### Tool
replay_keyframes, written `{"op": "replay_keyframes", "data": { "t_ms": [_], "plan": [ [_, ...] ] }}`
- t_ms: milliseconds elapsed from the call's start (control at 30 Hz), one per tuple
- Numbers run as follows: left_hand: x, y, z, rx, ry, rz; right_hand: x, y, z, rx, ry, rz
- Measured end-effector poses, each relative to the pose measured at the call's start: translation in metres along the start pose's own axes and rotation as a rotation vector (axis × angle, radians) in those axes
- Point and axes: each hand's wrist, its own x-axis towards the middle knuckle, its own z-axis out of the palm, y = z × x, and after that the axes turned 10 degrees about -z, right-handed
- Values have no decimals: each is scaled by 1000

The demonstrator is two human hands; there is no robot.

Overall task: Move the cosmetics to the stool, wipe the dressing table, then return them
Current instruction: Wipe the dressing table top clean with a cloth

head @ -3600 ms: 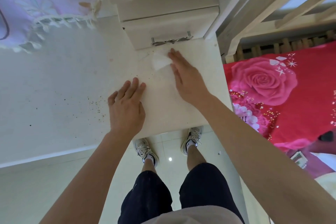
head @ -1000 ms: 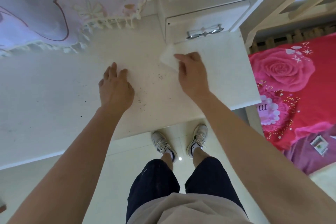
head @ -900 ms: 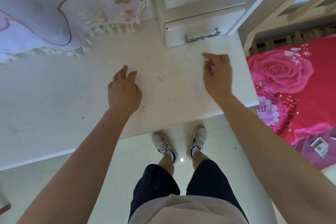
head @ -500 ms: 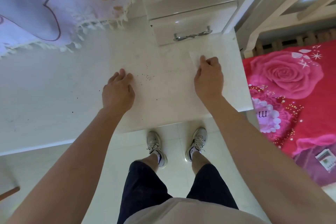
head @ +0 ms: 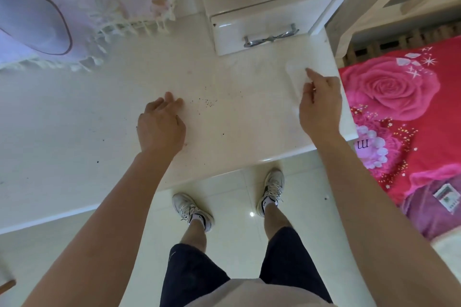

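Wiping looks half done, I'd guess. Left hand point(head: 161, 129) rests loose-fingered on the dressing table point(head: 74, 119) near its front edge, with dark specks point(head: 207, 102) just beside it. Right hand point(head: 320, 104) presses the white wipe point(head: 295, 75) flat by the right edge, forefinger straight. No cosmetics in view, so returning them is still to do.

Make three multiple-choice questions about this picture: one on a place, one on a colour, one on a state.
1. Where does the thin white wiping tissue lie?
A on the white dressing table, near its right edge
B on the floor
C on the bed
2. What colour is the rose-patterned bedspread?
A blue
B red
C green
3. The left hand:
A grips a bottle
B hangs down
C rests on the table, empty

1 A, the right hand touches it there. 2 B, red surrounds the roses. 3 C, nothing is in it.
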Motion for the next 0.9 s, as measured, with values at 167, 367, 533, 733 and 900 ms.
{"op": "replay_keyframes", "data": {
  "t_ms": [167, 367, 533, 733, 900],
  "plan": [
    [1, -15, 5, -26, 25, 30, -32, 6, 5, -287, -83, 180],
    [-19, -42, 6, -279, 98, 34, -75, -101, 69, -205, -357, -156],
    [-33, -65, -1, -222, 155, -16, -75, -145, 81, 151, -456, -209],
    [-20, -85, -2, -39, -12, -90, 1, -76, 40, 33, -28, 71],
    [-23, -86, 0, -7, -6, -82, 20, -74, 57, -152, -86, 194]
  ]
}}
